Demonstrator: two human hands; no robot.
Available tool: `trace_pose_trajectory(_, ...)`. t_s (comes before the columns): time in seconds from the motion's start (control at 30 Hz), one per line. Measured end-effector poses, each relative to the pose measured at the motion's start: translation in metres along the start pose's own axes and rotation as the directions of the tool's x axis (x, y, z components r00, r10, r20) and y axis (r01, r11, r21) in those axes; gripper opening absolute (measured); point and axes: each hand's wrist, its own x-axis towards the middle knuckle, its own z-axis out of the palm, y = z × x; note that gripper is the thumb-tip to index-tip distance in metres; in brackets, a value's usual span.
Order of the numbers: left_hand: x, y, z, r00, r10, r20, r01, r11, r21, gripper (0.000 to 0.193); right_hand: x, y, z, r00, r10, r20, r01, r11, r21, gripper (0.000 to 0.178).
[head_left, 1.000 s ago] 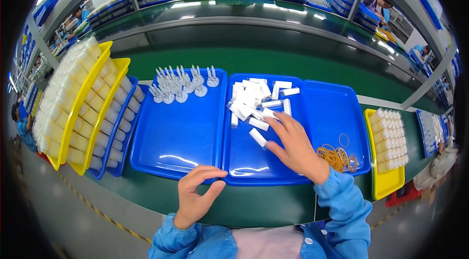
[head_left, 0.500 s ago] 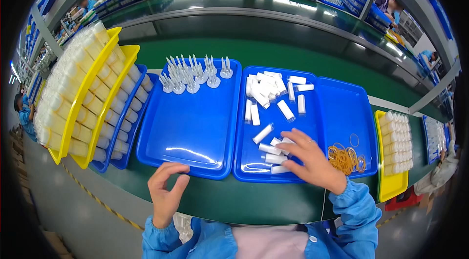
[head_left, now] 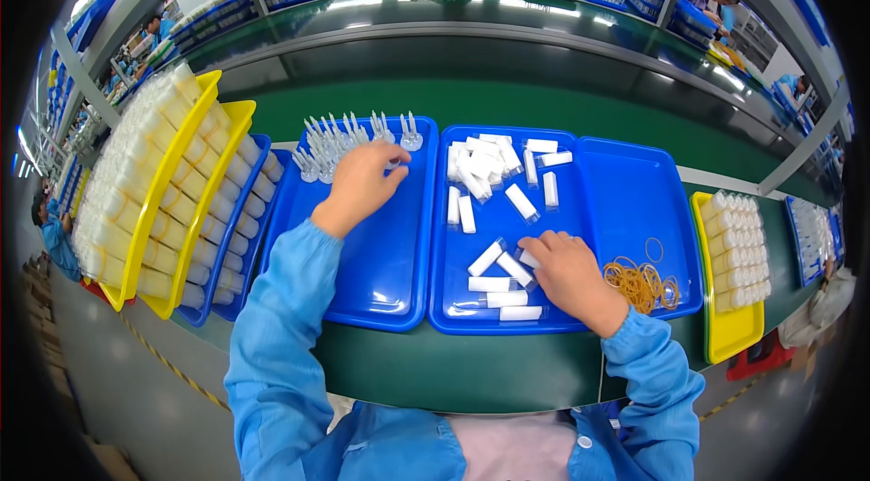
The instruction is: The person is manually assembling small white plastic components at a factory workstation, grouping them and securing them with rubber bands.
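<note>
My left hand point(head_left: 361, 186) reaches over the left blue tray point(head_left: 381, 295). Its thumb and index finger curl around a clear plastic piece with a pointed stem, largely hidden by the hand. More clear pointed pieces point(head_left: 313, 164) stand on round bases beside it, stems up. In the middle blue tray point(head_left: 444, 322), my right hand point(head_left: 573, 274) has bent fingertips closed on a small white cylinder in a clear sleeve point(head_left: 528, 259). Several similar white cylinders point(head_left: 490, 284) lie loose just left of that hand, and a heap of them point(head_left: 480, 159) fills the tray's far part.
A right blue tray point(head_left: 625, 200) holds yellowish rubber bands point(head_left: 640, 285). Steep stacks of filled trays point(head_left: 154, 200) rise on the left. A yellow tray point(head_left: 729, 336) of banded white cylinders stands right. Across the green surface point(head_left: 408, 89), people in blue work at benches.
My left hand has moved from the tray's near edge forward to the clear pointed pieces. My right hand has shifted slightly, its fingers drawing in on a white cylinder; nearby cylinders lie differently.
</note>
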Motion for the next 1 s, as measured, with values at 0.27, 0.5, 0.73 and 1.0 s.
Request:
trace_pose_trajectory(0.27, 0.046, -0.016, 0.038, 0.992, 0.112, -0.052, -0.081, 0.907, 0.413, 0.024, -0.007, -0.005, -0.013, 0.997, -0.050, 0.061, 0.053, 0.997, -0.059, 0.040)
trace_pose_trajectory(0.5, 0.007, 0.009, -0.004, 0.988, 0.034, -0.152, -0.008, 0.985, 0.172, 0.031, -0.018, 0.007, -0.046, 0.920, 0.368, 0.135, -0.305, 0.456, 0.836, 0.049)
trace_pose_trajectory(0.73, -0.119, 0.110, -0.061, 0.980, -0.191, 0.061, 0.167, 0.605, -0.778, 0.024, -0.053, -0.001, -0.067, 0.872, 0.474, 0.120, -0.168, 0.060, 0.984, 0.038)
trace_pose_trajectory(1.0, -0.157, 0.172, -0.005, 0.939, -0.167, 0.299, 0.322, 0.126, -0.938, 0.023, -0.047, -0.028, -0.054, 0.860, 0.459, 0.224, -0.075, -0.321, 0.944, 0.026)
